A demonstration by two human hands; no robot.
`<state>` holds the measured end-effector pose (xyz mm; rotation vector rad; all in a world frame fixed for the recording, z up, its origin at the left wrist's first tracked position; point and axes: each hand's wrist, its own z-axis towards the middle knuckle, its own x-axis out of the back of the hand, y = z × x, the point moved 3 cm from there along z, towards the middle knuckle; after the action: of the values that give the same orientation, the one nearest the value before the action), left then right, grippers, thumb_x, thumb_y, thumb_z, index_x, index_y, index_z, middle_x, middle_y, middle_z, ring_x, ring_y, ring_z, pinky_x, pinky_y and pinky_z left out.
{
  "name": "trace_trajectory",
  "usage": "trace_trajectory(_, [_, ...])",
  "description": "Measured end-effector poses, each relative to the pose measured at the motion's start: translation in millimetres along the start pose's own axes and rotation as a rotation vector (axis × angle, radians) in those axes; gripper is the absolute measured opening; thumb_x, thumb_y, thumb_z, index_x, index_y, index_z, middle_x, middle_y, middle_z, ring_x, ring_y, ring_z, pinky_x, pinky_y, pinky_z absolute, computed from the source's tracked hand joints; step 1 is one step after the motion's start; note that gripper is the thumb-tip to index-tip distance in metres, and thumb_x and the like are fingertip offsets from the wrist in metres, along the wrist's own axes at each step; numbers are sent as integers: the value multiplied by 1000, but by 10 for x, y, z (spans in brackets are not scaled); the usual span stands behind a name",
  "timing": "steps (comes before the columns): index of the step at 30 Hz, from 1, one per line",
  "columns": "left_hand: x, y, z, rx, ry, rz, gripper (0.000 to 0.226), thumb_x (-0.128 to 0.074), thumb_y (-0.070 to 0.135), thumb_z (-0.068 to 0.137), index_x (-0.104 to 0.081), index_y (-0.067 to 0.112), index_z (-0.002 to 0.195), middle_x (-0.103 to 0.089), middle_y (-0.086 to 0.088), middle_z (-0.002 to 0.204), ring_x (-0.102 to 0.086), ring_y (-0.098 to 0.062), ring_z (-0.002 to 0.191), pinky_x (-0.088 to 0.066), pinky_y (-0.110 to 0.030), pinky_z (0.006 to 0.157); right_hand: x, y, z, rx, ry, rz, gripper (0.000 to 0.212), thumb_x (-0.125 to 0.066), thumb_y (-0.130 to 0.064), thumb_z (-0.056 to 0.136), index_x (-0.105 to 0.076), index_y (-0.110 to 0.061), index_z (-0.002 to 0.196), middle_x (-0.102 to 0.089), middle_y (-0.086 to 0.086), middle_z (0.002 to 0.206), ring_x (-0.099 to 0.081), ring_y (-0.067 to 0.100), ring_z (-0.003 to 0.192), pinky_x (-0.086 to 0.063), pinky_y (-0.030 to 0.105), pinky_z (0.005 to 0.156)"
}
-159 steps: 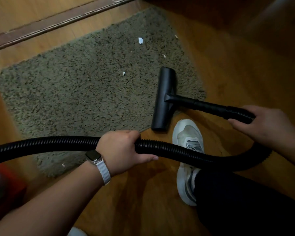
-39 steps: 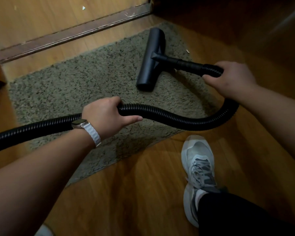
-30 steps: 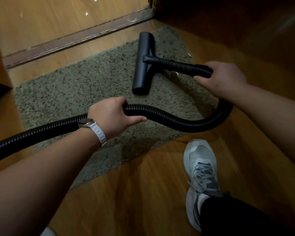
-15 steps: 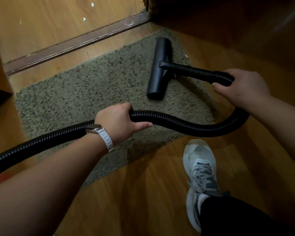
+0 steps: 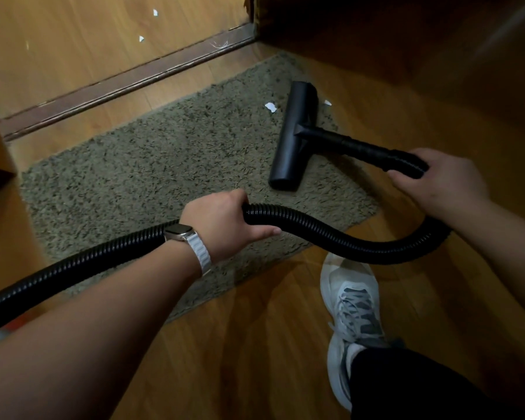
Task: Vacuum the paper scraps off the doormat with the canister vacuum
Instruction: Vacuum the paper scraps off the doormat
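A shaggy, olive-grey rectangular doormat (image 5: 152,180) is laid on glossy wooden floorboards (image 5: 255,344), and all places are given from it. Near its far right corner, a torn white paper scrap (image 5: 271,106) is seen on the pile, just left of the floor nozzle (image 5: 294,136). A smaller white scrap (image 5: 327,102) is seen just right of the nozzle, at the doormat's right edge. The nozzle is a smooth, matte black bar, laid flat on the doormat's right part, with a rigid black tube (image 5: 343,144) joined at its middle. The tube's ribbed end is gripped by the right hand (image 5: 440,180), fingers wrapped closed around it, beyond the doormat's right edge. A black corrugated hose (image 5: 331,237) is looped over the doormat's near right corner and clasped by the left hand (image 5: 225,225), fingers curled shut around it above the near edge. A watch with a pale woven band (image 5: 191,247) is worn on that wrist. Beyond the dark threshold strip (image 5: 119,83) past the doormat's far edge, more white scraps (image 5: 141,39) are scattered on the boards. A grey-white mesh sneaker (image 5: 350,316) is planted near the near right corner.
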<state>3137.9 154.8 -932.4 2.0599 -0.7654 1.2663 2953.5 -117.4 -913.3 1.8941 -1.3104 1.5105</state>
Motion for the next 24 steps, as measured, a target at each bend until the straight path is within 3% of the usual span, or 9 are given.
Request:
trace_trajectory(7, [15,-64,44,12,33,-8,70,-43,94,62,-49,26,80,-53,11,65,-57,-14,63,-43,-26,51,21,-271,165,68,-26,-35,37,-60,-53,90,-62,-30,118,-64,2,91,-60,26,80,-56,43,69])
trace_trajectory(16, [-40,-9,50,2,36,-23,67,-45,93,64,-43,26,75,-52,11,67,-55,-13,64,-35,-25,48,41,156,20,-58,12,24,42,-60,-55,89,-61,-30,123,-59,-2,83,-58,22,71,-50,35,59])
trace_trajectory(24, [-16,-61,128,44,49,-40,70,-40,95,62,-46,27,73,-55,10,63,-53,-8,56,-43,-25,48,55,-118,317,-36,47,52,38,-59,-54,90,-61,-30,120,-62,0,90,-60,25,81,-56,44,71])
